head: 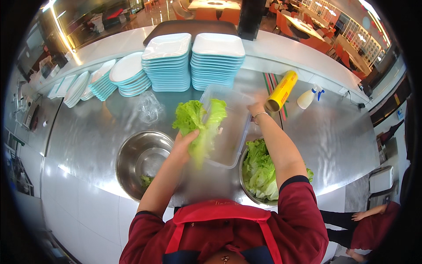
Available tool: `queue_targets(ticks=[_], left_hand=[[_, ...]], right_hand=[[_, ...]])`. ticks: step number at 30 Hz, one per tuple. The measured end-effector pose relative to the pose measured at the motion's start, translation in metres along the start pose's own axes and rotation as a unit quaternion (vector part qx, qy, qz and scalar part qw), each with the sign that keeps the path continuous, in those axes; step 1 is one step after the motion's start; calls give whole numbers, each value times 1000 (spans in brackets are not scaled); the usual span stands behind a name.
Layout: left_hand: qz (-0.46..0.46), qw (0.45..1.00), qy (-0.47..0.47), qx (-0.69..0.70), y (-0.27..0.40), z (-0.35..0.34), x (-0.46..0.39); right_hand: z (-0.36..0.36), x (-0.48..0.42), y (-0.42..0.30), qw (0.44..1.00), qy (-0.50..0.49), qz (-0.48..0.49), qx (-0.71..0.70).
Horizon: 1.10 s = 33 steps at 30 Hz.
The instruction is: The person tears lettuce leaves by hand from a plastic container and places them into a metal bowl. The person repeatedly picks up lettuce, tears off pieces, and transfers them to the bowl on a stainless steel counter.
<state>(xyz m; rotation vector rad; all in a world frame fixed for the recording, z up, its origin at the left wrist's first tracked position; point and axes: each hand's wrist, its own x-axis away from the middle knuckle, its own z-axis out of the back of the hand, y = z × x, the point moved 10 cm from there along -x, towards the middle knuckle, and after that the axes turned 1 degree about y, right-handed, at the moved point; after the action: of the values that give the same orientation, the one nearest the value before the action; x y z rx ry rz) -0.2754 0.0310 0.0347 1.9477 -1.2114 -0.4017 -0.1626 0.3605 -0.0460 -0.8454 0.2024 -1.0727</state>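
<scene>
My left hand (185,142) grips green lettuce leaves (201,128), held upright over the left part of a clear plastic tub (235,145). Blurred by motion, my right hand (258,105) is at the tub's far right edge, beside a yellow roll (285,88); its fingers are unclear. To the left stands a steel bowl (127,165) with a small scrap of lettuce (145,180) in it. Another steel bowl (243,178), partly under my right forearm, is full of lettuce (260,171).
Stacks of blue-edged white plates (169,72) line the back of the steel counter (82,142). Crumpled clear plastic (150,107) lies before them. A spray bottle (307,99) stands at right. Another person (372,224) is at the lower right, beyond the counter.
</scene>
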Motion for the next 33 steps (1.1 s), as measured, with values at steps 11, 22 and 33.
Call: queue_targets(ticks=[11, 22, 33], left_hand=[[16, 966, -23, -259, -47, -18, -93], [199, 924, -18, -327, -127, 22, -115], [208, 913, -35, -350, -136, 16, -119]], right_hand=[[99, 86, -110, 971, 39, 194, 131], [-37, 156, -49, 908, 51, -108, -401], [-114, 102, -1, 923, 65, -229, -303]])
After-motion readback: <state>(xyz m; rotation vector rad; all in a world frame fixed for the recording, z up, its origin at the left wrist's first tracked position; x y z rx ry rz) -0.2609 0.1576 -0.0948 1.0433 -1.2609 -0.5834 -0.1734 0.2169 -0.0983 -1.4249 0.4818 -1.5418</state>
